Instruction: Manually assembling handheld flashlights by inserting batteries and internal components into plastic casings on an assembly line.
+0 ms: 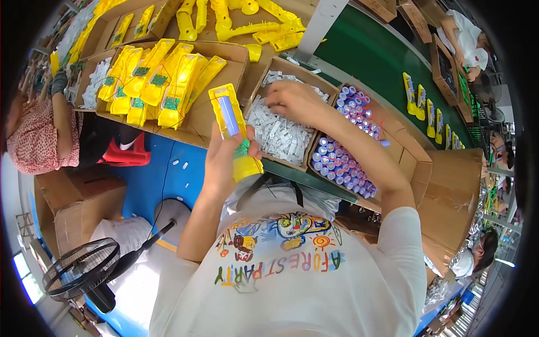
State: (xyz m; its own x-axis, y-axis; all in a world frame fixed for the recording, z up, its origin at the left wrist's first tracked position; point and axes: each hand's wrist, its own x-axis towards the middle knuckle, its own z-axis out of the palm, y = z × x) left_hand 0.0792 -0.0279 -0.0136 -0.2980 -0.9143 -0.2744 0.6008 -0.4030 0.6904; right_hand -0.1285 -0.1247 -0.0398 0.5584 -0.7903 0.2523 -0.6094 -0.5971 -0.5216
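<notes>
My left hand (222, 160) is closed around a yellow plastic housing (240, 163), held upright in front of my chest. A lavender battery cell (229, 115) lies in the housing's upper hollow, and some green shows between my fingers lower down. My right hand (295, 102) reaches into a cardboard box of small white plastic pieces (283, 137). Its fingers are bent together, tips down among the pieces; whatever they pinch is hidden. Beside it, under my right forearm, a box holds many lavender battery cells (339, 163) with reddish wires.
At left a carton (238, 62) holds yellow housings (163, 84) with green boards and dark wires. More yellow parts (224, 22) lie behind. Finished-looking yellow units (412, 96) stand along the green belt (359, 48). A black fan (84, 269) stands at lower left; a co-worker (42, 132) sits at left.
</notes>
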